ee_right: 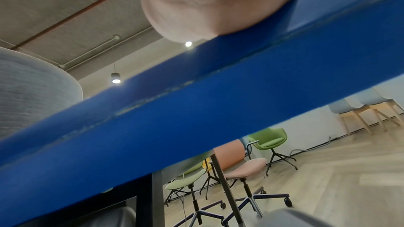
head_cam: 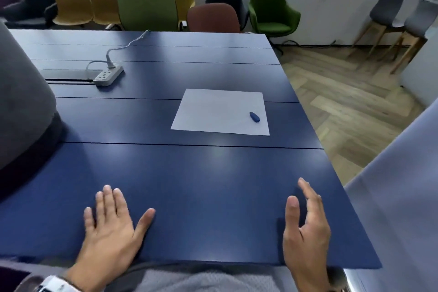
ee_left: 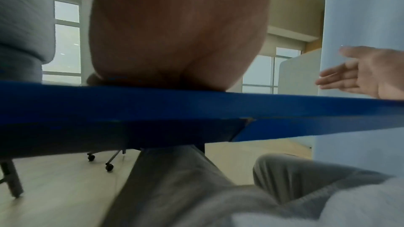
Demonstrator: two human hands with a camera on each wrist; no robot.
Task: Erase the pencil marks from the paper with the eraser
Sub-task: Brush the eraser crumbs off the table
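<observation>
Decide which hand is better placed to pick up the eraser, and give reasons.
Probably the right hand: the eraser lies on the paper's right side, nearer that hand, which is raised and empty. The left hand lies flat on the table.

The heel of the right hand sat at top centre on the blue table edge; green and pink chairs stood lower right.

White paper, pencil marks too faint to see; blue eraser; navy table; white power strip.
</observation>
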